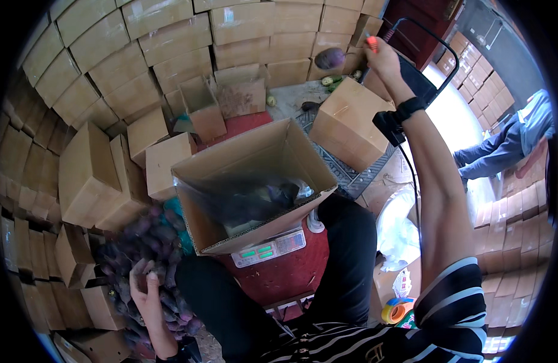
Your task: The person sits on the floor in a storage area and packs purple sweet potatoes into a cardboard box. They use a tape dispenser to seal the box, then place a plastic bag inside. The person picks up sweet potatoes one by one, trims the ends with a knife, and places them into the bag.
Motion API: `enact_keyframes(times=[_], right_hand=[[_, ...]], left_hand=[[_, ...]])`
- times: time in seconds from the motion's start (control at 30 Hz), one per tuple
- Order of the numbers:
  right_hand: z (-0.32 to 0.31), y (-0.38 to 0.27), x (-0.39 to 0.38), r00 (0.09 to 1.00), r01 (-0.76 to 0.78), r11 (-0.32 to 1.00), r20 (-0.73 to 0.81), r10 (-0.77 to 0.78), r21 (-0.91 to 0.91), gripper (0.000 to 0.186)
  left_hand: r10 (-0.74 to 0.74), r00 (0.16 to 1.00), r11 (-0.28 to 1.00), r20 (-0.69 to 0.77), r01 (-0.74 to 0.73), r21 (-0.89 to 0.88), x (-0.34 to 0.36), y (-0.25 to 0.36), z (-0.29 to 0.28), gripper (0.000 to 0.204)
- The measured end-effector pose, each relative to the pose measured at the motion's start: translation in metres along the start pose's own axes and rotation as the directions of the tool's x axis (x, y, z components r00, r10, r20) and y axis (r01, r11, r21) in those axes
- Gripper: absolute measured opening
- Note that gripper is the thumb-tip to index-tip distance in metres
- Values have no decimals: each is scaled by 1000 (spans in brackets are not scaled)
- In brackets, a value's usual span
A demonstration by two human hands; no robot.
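L hand (pixel 145 291), gripping purple veg (pixel 145 268), has open ctn (pixel 230 163) fwd-R; R hand (pixel 385 60), fingers round sm. orange item (pixel 372 43), farther off.

This looks like a packing room — brown boxes (pixel 173 45) are stacked high by the walls, and there's a weighing scale (pixel 269 249) and a heap of purple vegetables (pixel 160 237).

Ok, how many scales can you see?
1: the scale, showing below the near edge of the open carton. Others could be hidden behind the stacked boxes.
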State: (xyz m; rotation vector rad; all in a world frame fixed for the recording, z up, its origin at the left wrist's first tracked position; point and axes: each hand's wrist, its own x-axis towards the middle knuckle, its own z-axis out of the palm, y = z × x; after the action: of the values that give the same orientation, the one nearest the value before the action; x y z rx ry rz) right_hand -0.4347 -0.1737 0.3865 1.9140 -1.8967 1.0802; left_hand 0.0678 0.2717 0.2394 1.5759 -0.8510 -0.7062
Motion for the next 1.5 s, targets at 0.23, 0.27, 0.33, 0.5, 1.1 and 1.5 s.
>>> enact_keyframes(times=[0.23, 0.27, 0.33, 0.5, 1.1, 1.5], right_hand=[[-23, -74, -107, 944, -37, 841, 294, -147, 540, 27], [-27, -82, -120, 920, -120, 791, 367, -138, 600, 27], [-20, -85, -143, 883, -199, 798, 457, -105, 569, 28], [-16, -14, -175, 762, -308, 829, 643, -79, 467, 37], [-28, -50, -238, 752, -351, 826, 659, -32, 441, 38], [-61, -127, -248, 774, -249, 813, 613, -159, 526, 35]], left_hand=[[-393, 919, 905, -9, 389, 174, -28, -177, -100, 34], [-377, 926, 894, 6, 362, 263, -38, -215, -112, 34], [-358, 934, 842, -11, 327, 429, -60, -258, -120, 34], [-449, 891, 661, -74, 387, 644, -83, -283, -83, 39], [-197, 913, 347, -357, 405, 846, -108, -341, -108, 49], [-755, 591, 460, -284, 786, 413, -76, -350, -139, 63]])
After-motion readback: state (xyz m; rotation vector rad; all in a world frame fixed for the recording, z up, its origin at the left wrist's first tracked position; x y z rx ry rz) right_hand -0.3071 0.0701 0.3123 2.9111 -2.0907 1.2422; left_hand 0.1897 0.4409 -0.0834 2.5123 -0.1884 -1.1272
